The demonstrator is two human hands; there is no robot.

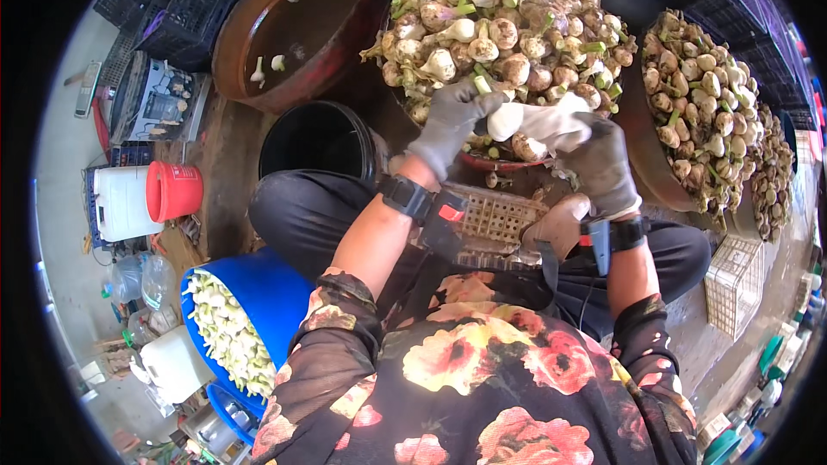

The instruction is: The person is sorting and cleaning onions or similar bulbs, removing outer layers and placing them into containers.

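Observation:
Both of my hands wear grey, soiled gloves. My left hand [449,126] grips a smooth white garlic bulb [505,121] at its near side. From the bulb a limp white strip [559,123] stretches to my right hand [597,158], which pinches its other end; whether it is peeled garlic skin or cloth I cannot tell. Just beyond my hands rises a large heap of soil-stained garlic bulbs [504,39] with short green stems. Under its near edge shows the red rim of a container [501,163].
At far left stands a brown tub of water [226,71] with several bulbs floating. A black bucket [310,142] sits by my left knee. Pale garlic [226,336] fills a blue barrel [284,284]. More garlic [704,97] is heaped right; a plastic crate [497,213] lies between my legs.

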